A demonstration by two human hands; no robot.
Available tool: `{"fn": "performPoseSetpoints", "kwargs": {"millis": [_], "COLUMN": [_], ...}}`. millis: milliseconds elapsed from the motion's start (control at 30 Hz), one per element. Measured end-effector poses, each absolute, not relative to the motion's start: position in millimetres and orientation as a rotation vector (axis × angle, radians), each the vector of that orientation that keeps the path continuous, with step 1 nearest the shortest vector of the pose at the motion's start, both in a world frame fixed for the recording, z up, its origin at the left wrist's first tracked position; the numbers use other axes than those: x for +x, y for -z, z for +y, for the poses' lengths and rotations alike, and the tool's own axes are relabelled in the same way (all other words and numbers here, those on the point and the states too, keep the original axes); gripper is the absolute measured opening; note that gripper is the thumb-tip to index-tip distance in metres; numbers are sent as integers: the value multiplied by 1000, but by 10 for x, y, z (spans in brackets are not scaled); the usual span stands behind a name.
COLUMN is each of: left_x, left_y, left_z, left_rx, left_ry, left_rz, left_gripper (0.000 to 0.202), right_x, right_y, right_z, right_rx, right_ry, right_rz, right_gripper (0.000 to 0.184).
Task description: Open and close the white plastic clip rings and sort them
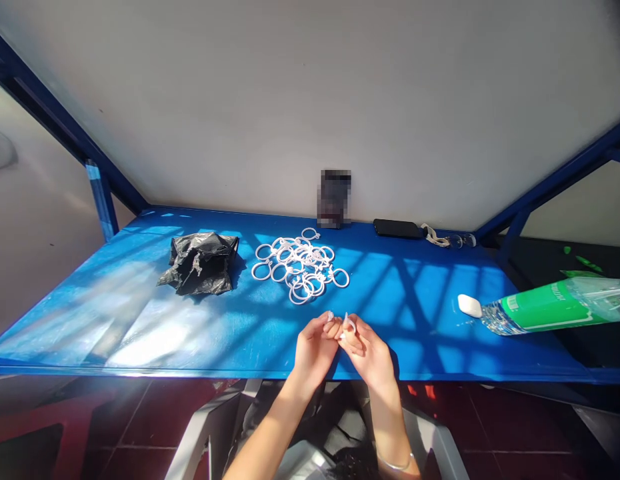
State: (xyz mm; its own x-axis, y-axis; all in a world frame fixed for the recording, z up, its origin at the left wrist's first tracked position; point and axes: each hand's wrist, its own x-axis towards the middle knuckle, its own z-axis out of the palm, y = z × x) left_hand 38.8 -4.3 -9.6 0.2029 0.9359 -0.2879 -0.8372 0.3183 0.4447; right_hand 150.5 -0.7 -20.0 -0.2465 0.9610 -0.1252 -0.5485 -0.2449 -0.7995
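Over the front of the blue table, my left hand [315, 345] and my right hand [373, 350] meet with fingers curled and closed. A small white plastic ring [352, 325], resembling a curtain ring, shows at the fingers of my right hand. The fingertips of my left hand pinch at its near side; the fingers hide most of the ring. Just beyond my hands lies a loose heap of similar white rings [303, 260], each with a small eyelet or clip. One ring sits apart at the back of the heap, another at its right edge.
A crumpled black plastic bag [203, 263] stands open left of the heap on the blue table [270, 340]. Against the back wall are a blurred dark object [335, 199], a black phone [397, 229] and glasses [460, 241]. At right are a white case [470, 306] and a green-labelled bottle [555, 305].
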Motion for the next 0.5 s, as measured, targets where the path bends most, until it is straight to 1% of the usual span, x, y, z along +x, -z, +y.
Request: {"fn": "performPoseSetpoints", "kwargs": {"millis": [67,133,200,233,267,333,433,500], "left_x": [360,282,150,70,-12,-160,-263,-219], "left_y": [97,99,108,117,129,150,136,86], "left_z": [-67,-54,27,94,171,330,469,465], "left_rx": [436,806,1258,1492,1665,1934,2047,2125], "left_ry": [-1292,-1359,-1443,-1487,-1526,-1483,-1419,-1422], "left_rz": [722,989,1302,1432,1547,1699,1886,1818], "left_gripper": [43,37,26,20,21,28,32,31], "right_x": [1515,1530,1525,1505,1467,1328,970,678], "right_y": [177,140,72,21,-39,-160,-201,-50], "right_z": [-81,-191,-313,-369,-418,-490,-561,-619], "right_rx": [-859,-1000,-1077,-1076,-1042,-919,-704,-575], "right_ry": [-1587,-1288,-963,-855,-788,-771,-656,-501], "right_rz": [-840,-929,-1070,-1178,-1312,-1611,-1932,-2132], "right_gripper": [25,28,32,31,31,32,34,24]}}
